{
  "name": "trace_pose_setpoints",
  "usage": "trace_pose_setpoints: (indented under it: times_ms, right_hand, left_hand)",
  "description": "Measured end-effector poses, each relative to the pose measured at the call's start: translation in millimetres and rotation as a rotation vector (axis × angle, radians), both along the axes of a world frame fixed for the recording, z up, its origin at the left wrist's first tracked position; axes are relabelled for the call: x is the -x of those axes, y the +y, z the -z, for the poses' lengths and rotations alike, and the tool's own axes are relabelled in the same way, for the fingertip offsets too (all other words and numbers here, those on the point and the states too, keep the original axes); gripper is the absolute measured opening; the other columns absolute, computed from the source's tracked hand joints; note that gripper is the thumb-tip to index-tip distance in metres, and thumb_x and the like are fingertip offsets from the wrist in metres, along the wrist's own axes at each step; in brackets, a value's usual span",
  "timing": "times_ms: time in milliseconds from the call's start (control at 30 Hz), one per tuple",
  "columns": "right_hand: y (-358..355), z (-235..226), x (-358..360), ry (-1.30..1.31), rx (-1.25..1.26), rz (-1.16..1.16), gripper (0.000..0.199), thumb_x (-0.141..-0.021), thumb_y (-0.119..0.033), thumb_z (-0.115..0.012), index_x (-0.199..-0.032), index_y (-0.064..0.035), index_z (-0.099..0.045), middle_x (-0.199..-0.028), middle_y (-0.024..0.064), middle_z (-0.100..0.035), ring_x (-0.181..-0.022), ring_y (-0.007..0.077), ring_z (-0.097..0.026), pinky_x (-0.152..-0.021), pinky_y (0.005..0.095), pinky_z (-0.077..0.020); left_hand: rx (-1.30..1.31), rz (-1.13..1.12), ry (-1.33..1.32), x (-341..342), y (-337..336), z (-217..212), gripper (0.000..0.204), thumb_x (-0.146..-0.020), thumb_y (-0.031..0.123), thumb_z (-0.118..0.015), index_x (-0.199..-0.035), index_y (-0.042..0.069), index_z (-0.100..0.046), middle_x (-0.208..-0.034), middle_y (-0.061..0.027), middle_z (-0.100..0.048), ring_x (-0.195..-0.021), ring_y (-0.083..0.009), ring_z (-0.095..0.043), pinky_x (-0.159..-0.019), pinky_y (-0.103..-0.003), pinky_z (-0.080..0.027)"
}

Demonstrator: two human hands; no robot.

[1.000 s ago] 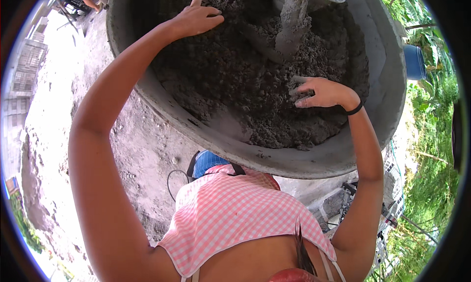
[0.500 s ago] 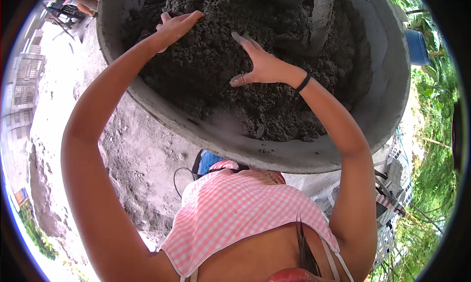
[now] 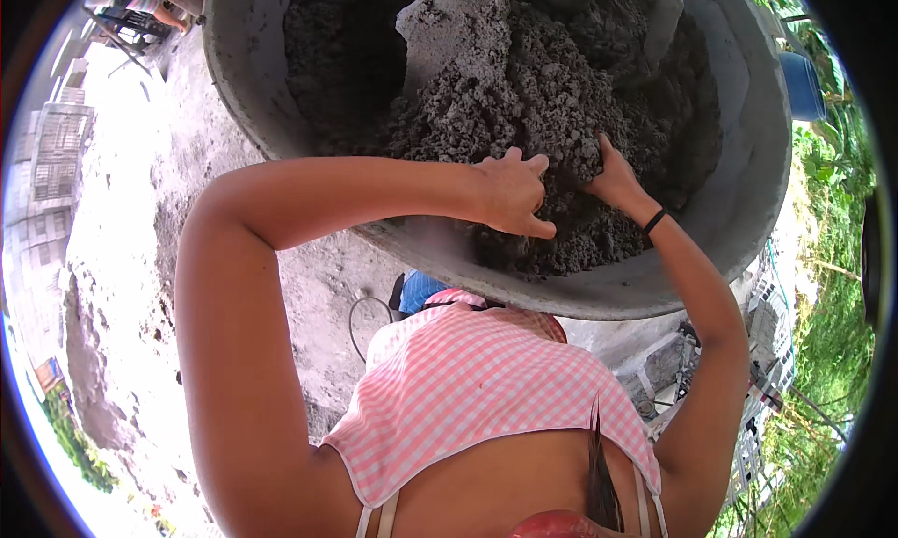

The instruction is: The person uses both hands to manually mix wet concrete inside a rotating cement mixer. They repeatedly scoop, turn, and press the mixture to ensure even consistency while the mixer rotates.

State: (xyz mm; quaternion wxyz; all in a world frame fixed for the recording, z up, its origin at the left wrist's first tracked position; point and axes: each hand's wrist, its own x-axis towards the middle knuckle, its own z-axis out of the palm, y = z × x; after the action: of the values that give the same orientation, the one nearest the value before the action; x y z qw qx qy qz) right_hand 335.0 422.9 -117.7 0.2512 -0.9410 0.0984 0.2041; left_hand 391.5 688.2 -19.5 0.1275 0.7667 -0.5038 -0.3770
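Observation:
Dark grey, crumbly wet cement mix [image 3: 552,98] fills the inside of a large round mixer drum [image 3: 748,173] in front of me. My left hand [image 3: 514,194] hovers over the near part of the mix, thumb and fingers apart, with nothing in its grip. Just to its right, my right hand [image 3: 619,181] is at the mix, thumb stretched out and the other fingertips partly hidden in the lumps. A black band [image 3: 655,222] circles my right wrist. Beyond the hands, a cement-coated mixing paddle [image 3: 454,37] rises from the mix.
A curved, coated mixer arm [image 3: 666,19] stands at the drum's far right. Outside the drum are a blue barrel [image 3: 802,87] and green plants [image 3: 828,229] on the right. Grey hollow blocks [image 3: 772,327] lie at the lower right. Dusty ground [image 3: 140,239] spreads on the left.
My left hand has swung right and nearer across the mix. The right hand has moved right and slightly down. The paddle has come into fuller view and the mix is heaped differently.

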Motion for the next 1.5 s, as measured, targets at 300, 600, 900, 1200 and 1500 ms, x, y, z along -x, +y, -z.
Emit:
trace_pose_setpoints:
  times_ms: [300,600,900,1200,1500]
  right_hand:
    - [-45,-110,47,0.055,-0.325,0.546,0.078,-0.079,-0.007,-0.074,-0.145,-0.0005,-0.032,-0.12,0.0091,-0.061,-0.109,0.0143,-0.057,-0.1,0.0328,-0.0396]
    - [-52,-155,72,-0.471,-0.45,0.614,0.049,-0.088,-0.007,-0.065,-0.134,-0.0059,-0.05,-0.121,0.0047,-0.06,-0.103,0.0155,-0.06,-0.09,0.0271,-0.0484]
    - [-35,-126,16,-0.475,-0.21,-0.124,0.046,-0.092,-0.015,-0.061,-0.134,-0.003,-0.048,-0.125,0.0114,-0.059,-0.107,0.0188,-0.061,-0.082,0.0302,-0.0537]
    - [8,-59,-55,0.062,-0.172,-0.218,0.033,-0.095,-0.015,-0.055,-0.127,-0.0069,-0.056,-0.118,0.0104,-0.06,-0.095,0.0221,-0.063,-0.084,0.0353,-0.0549]
    - [62,153,-65,0.105,0.264,-0.769,0.042,-0.081,-0.007,-0.061,-0.124,-0.0094,-0.057,-0.124,0.0089,-0.056,-0.113,0.0298,-0.056,-0.091,0.0424,-0.0505]
  left_hand:
    - [-0.181,0.107,0.222,-34,-4,-7,0.065,-0.088,0.052,-0.051,-0.05,0.0,-0.041,-0.046,-0.007,-0.031,-0.045,-0.022,-0.036,-0.051,-0.042,-0.035]
    - [-0.211,-0.429,0.109,-112,25,-22,0.048,-0.093,0.048,-0.052,-0.087,0.005,-0.073,-0.087,-0.0059,-0.055,-0.07,-0.0172,-0.054,-0.075,-0.033,-0.043]
    - [0.284,-0.59,0.441,-156,53,-31,0.049,-0.102,0.038,-0.038,-0.139,0.007,-0.046,-0.129,-0.007,-0.055,-0.118,-0.0183,-0.052,-0.1,-0.033,-0.04]
    - [0.019,-0.618,0.458,-147,63,33,0.061,-0.096,0.055,-0.039,-0.144,0.018,-0.041,-0.152,-0.0073,-0.032,-0.142,-0.0225,-0.025,-0.113,-0.042,-0.025]
    - [-0.031,-0.538,0.385,-156,32,78,0.059,-0.095,0.052,-0.041,-0.141,0.015,-0.045,-0.148,-0.0069,-0.039,-0.138,-0.0234,-0.032,-0.112,-0.038,-0.026]
